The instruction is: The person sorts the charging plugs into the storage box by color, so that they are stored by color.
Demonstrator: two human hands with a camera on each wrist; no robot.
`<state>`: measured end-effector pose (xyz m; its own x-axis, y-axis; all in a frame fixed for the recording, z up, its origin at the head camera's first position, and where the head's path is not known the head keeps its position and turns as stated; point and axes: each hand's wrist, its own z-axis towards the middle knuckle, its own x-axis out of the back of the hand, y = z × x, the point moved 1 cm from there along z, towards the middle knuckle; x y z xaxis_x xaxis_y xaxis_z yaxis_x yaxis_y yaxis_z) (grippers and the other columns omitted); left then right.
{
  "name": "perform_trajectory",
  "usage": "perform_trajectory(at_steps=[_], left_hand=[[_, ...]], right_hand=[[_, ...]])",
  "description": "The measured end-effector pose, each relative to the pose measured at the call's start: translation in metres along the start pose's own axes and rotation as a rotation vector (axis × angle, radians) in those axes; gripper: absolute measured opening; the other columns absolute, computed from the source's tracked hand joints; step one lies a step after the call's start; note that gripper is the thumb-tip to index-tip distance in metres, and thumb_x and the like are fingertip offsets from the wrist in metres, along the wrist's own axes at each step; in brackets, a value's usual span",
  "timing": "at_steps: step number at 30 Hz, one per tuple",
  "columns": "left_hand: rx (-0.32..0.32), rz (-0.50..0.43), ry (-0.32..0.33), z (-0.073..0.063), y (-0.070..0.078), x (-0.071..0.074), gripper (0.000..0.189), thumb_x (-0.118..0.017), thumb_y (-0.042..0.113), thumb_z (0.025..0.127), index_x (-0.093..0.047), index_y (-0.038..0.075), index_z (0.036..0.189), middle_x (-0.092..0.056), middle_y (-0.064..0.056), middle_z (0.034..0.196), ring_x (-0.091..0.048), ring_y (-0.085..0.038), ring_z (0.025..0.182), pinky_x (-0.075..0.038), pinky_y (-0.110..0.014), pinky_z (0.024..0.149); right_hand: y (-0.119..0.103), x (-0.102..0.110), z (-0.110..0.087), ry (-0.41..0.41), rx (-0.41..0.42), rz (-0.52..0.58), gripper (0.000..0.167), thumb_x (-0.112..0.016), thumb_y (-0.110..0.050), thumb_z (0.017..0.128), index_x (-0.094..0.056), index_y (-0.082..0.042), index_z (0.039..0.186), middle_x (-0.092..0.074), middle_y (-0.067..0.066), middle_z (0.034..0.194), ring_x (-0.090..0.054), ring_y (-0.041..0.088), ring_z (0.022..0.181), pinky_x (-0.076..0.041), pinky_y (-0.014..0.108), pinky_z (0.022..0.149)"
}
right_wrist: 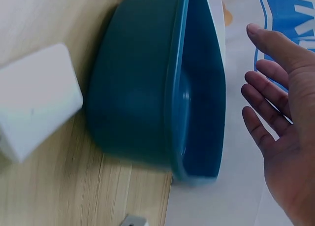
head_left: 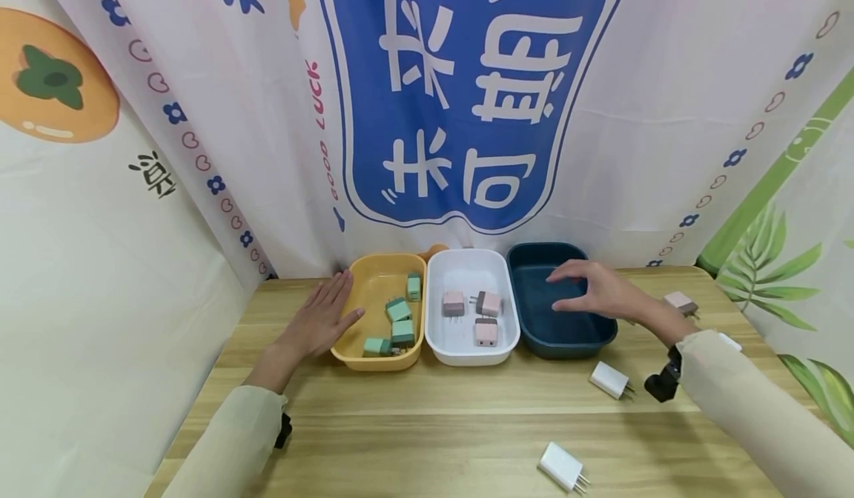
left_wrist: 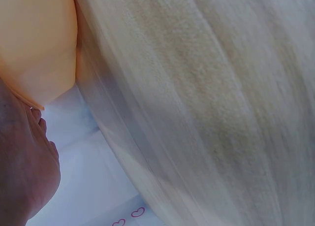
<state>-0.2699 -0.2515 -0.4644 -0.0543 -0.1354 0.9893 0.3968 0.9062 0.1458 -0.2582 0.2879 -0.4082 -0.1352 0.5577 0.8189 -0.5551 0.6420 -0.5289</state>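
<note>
My left hand (head_left: 320, 320) rests with straight fingers along the left rim of a yellow bin (head_left: 365, 287). Several green plug chargers (head_left: 403, 333) lie in that bin. Over the dark blue bin (head_left: 542, 316) hovers my right hand (head_left: 597, 290), thumb and fingers spread apart with nothing between them. The right wrist view shows this hand (right_wrist: 295, 103) beside the opening of the blue bin (right_wrist: 138, 83). Between the two bins stands a white bin (head_left: 467, 267) holding pink-and-grey plug chargers (head_left: 486, 331). In the left wrist view the hand (left_wrist: 27, 162) is partly cut off beside the yellow bin (left_wrist: 37, 39).
On the wooden table (head_left: 414, 431), a white plug charger (head_left: 610, 379) lies in front of the blue bin, and another white charger (head_left: 563, 467) sits nearer me. Right of the bins are a pink-and-grey charger (head_left: 680, 303) and a partly hidden white item (head_left: 729, 341). A printed curtain (head_left: 280, 209) hangs behind.
</note>
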Motion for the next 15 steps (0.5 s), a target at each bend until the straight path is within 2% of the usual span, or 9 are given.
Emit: perform_trajectory(at_steps=[2, 7, 15], left_hand=[[-0.001, -0.002, 0.001, 0.000, 0.000, 0.000, 0.085, -0.026, 0.060, 0.113, -0.004, 0.001, 0.169, -0.003, -0.017, 0.178, -0.005, -0.037, 0.164, -0.007, -0.057, 0.132], [-0.005, -0.009, -0.001, 0.000, 0.000, 0.000, 0.084, -0.026, 0.059, 0.113, -0.003, 0.000, 0.169, -0.002, -0.017, 0.178, -0.004, -0.038, 0.164, -0.005, -0.057, 0.132], [-0.003, -0.007, 0.002, 0.000, 0.000, 0.000, 0.085, -0.026, 0.060, 0.113, -0.003, 0.000, 0.169, -0.002, -0.018, 0.178, -0.006, -0.039, 0.164, -0.007, -0.058, 0.132]], right_hand=[[0.003, 0.005, -0.005, 0.009, -0.010, -0.007, 0.041, -0.091, -0.026, 0.086, -0.079, -0.007, 0.120, -0.074, 0.010, 0.124, -0.067, 0.033, 0.107, -0.057, 0.057, 0.091], [0.008, 0.015, -0.016, 0.019, -0.025, -0.052, 0.039, -0.091, -0.026, 0.086, -0.079, -0.009, 0.119, -0.074, 0.012, 0.125, -0.068, 0.030, 0.111, -0.058, 0.055, 0.092], [0.019, 0.028, -0.033, 0.028, -0.045, -0.069, 0.041, -0.091, -0.023, 0.085, -0.078, -0.006, 0.120, -0.074, 0.016, 0.125, -0.069, 0.039, 0.110, -0.058, 0.059, 0.095]])
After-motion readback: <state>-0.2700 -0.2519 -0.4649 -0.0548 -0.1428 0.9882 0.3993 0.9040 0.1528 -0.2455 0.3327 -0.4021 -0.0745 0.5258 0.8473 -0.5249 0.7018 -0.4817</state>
